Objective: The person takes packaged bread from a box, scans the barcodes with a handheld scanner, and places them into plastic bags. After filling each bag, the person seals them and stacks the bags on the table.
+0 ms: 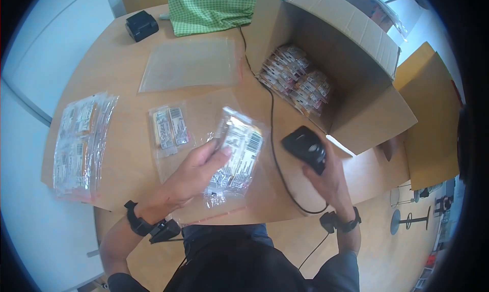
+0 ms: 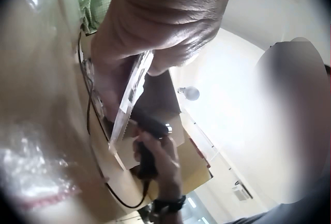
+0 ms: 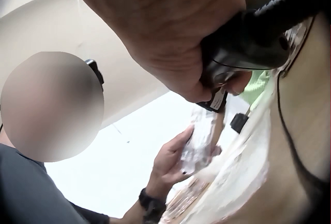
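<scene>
The person's left hand (image 1: 196,169) pinched one labelled packet (image 1: 238,152) between thumb and fingers over the table (image 1: 131,129); the right hand (image 1: 330,177), apart from it, was wrapped round one black scanner (image 1: 304,145) near the open box (image 1: 374,116). The packet's print was too small to read. Two more packets (image 1: 163,131) lay side by side; heaped packets (image 1: 295,80) inside the box overlapped beyond counting.

Most L hand (image 1: 196,170) fingers hid. behind pkt (image 1: 238,162), label (image 1: 252,143) txt too sm.
</scene>
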A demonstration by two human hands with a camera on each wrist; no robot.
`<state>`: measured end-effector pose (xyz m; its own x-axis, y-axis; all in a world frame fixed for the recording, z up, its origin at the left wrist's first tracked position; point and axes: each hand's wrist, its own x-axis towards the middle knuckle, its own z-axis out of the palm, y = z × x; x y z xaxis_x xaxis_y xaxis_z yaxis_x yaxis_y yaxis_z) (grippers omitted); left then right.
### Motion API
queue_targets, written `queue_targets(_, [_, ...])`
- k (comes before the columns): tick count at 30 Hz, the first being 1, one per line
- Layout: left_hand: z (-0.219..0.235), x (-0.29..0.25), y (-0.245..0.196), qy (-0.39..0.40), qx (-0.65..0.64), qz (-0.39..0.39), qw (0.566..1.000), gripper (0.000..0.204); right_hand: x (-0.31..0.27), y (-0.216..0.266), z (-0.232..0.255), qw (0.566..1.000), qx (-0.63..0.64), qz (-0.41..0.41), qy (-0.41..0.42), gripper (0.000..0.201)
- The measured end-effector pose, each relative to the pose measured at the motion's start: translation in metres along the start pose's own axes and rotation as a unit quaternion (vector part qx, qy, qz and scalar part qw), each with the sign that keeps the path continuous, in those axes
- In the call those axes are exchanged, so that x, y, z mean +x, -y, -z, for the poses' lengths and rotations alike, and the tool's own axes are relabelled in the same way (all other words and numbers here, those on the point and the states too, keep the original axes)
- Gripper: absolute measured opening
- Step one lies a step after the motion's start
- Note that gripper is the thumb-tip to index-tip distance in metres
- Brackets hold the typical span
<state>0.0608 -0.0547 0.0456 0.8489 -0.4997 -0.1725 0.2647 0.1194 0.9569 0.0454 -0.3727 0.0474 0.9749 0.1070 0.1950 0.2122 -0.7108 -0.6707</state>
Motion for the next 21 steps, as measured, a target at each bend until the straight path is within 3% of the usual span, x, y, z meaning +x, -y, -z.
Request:
queue_targets(2, [0.004,-0.013,0.009,-0.123,-0.184,0.066,0.973,0.042,0.005,-0.032,0.004,0.998,-0.032,-0.045,-0.01,0.068])
queue_targets(3, [-0.003,-0.018,0.006,-0.157,-0.229,0.058,0.959,0.037,0.006,-0.046,0.007,0.997,-0.032,-0.077,0.002,0.066])
queue_targets(6, [-0.009,-0.029,0.01,-0.194,-0.235,0.035,0.952,0.037,0.006,-0.063,0.012,0.988,-0.043,-0.144,0.03,0.069])
queue_targets(8, [-0.01,-0.031,0.017,-0.183,-0.263,0.034,0.947,0.037,-0.006,-0.069,0.011,0.981,-0.141,-0.126,-0.053,0.077])
queue_targets(9, [-0.011,-0.031,0.02,-0.193,-0.236,0.051,0.951,0.038,-0.017,-0.065,0.003,0.937,-0.312,-0.007,-0.157,0.093])
queue_targets(11, [-0.017,-0.029,0.022,-0.204,-0.209,0.072,0.954,0.038,-0.03,-0.005,-0.005,0.975,-0.179,0.1,-0.085,0.106])
queue_targets(12, [-0.023,-0.03,0.02,-0.137,-0.138,0.064,0.979,0.039,-0.036,0.024,-0.016,0.983,-0.106,0.15,-0.006,0.114])
queue_targets(13, [-0.03,-0.03,0.016,-0.064,-0.064,0.057,0.994,0.041,-0.039,0.043,-0.033,0.965,-0.113,0.236,0.025,0.092])
queue_targets(14, [-0.037,-0.031,0.01,0.012,0.01,0.048,0.999,0.042,-0.036,0.044,-0.038,0.967,-0.112,0.226,0.023,0.092])
queue_targets(16, [-0.046,-0.035,0.008,0.032,0.003,0.021,0.999,0.044,-0.03,0.04,-0.046,0.939,-0.129,0.314,0.055,0.065])
queue_targets(17, [-0.038,-0.033,0.018,-0.003,0.223,-0.155,0.962,0.047,-0.03,0.037,-0.043,0.957,-0.055,0.283,-0.027,0.047])
queue_targets(18, [-0.029,-0.033,0.022,-0.042,0.425,-0.321,0.846,0.05,-0.035,0.028,-0.038,0.956,-0.057,0.286,-0.025,0.047])
queue_targets(19, [-0.017,-0.039,0.015,-0.062,0.523,-0.304,0.794,0.06,-0.045,0.017,-0.032,0.974,-0.019,0.205,-0.091,0.043])
queue_targets(20, [-0.005,-0.042,0.019,-0.066,0.521,-0.305,0.794,0.06,-0.054,0.009,-0.028,0.98,0.02,0.121,-0.155,0.04])
queue_targets(21, [0.008,-0.043,0.031,-0.055,0.602,-0.257,0.754,0.06,-0.061,0.007,-0.024,0.981,0.019,0.122,-0.152,0.04])
